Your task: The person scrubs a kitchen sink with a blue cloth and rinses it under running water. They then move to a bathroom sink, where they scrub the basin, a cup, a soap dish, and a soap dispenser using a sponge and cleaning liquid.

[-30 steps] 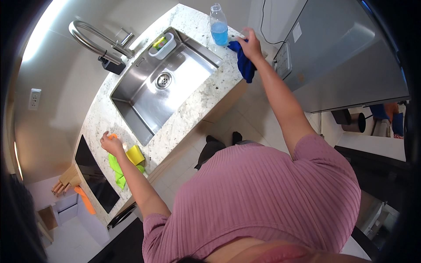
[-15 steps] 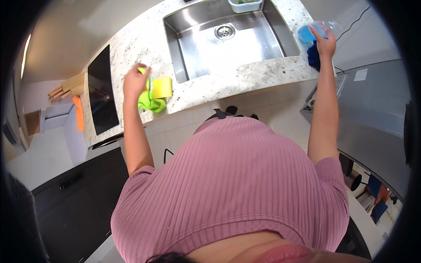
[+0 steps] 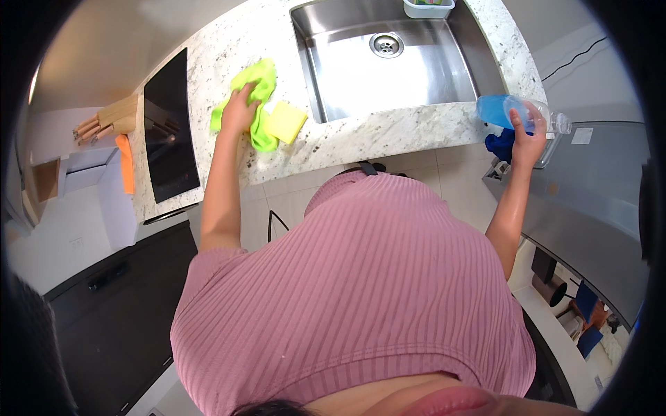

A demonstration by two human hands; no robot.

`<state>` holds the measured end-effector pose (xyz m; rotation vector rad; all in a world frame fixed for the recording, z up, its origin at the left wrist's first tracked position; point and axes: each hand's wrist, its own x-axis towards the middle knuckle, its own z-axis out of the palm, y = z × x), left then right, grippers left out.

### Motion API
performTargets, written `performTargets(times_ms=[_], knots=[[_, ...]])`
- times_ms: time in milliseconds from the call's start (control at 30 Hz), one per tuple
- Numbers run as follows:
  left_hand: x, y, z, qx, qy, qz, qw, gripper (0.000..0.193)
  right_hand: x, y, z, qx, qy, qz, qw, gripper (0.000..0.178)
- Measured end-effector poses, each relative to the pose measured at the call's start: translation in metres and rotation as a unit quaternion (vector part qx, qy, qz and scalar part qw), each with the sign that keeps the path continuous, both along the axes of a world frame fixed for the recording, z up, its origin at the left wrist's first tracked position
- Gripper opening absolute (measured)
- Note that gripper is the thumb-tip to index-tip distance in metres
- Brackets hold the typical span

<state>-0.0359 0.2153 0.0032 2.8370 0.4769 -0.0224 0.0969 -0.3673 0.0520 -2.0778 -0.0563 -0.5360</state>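
On the counter left of the sink, my left hand [image 3: 239, 111] is closed on a bright green cloth [image 3: 262, 76], fingers curled into its folds. Partly against that cloth rests a yellow square sponge or folded cloth [image 3: 288, 123]. My right hand [image 3: 528, 139] grips a clear plastic bottle [image 3: 494, 111] of blue liquid over the counter's right end. The bottle lies tilted on its side in my grasp, its narrow neck pointing right. A dark blue cloth [image 3: 498, 144] hangs at the counter edge just below it.
A steel sink [image 3: 395, 76] is set into the speckled stone counter [image 3: 374, 128], with a white tub [image 3: 428, 10] at its far rim. A black cooktop [image 3: 168, 132] and a wooden knife block [image 3: 114, 118] are on the left. A grey steel appliance [image 3: 596, 194] stands at right.
The green cloth has been moved farther from the counter's front edge and is more spread out. My right hand has brought the bottle nearer and tipped it sideways. The view has shifted.
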Motion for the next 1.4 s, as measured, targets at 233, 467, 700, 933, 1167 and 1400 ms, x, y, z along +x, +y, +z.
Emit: performTargets(times_ms=[233, 467, 700, 933, 1167, 1400], knots=[[0.03, 0.003, 0.039, 0.022, 0.073, -0.085, 0.993, 0.048, -0.01, 0.027, 0.02, -0.031, -0.01, -0.005, 0.999, 0.042], [0.008, -0.076, 0.088, 0.1, 0.109, -0.144, 0.978, 0.078, -0.041, 0.031, 0.044, -0.05, -0.005, -0.012, 0.999, 0.048], [0.033, -0.118, 0.081, 0.021, 0.116, -0.203, 0.972, 0.071, -0.103, 0.003, 0.041, -0.06, -0.038, -0.123, 0.99, 0.066], [0.141, -0.225, 0.131, -0.458, 0.121, -0.193, 0.859, 0.046, -0.18, -0.051, 0.052, 0.021, 0.008, -0.201, 0.979, 0.064], [0.168, -0.44, 0.097, -0.643, 0.336, -0.266, 0.635, 0.06, -0.325, -0.089, 0.027, 0.046, 0.038, -0.405, 0.913, 0.057], [0.061, -0.726, 0.091, -0.629, 0.603, -0.357, 0.337, 0.081, -0.463, -0.168, 0.022, 0.067, 0.096, -0.566, 0.816, 0.058]])
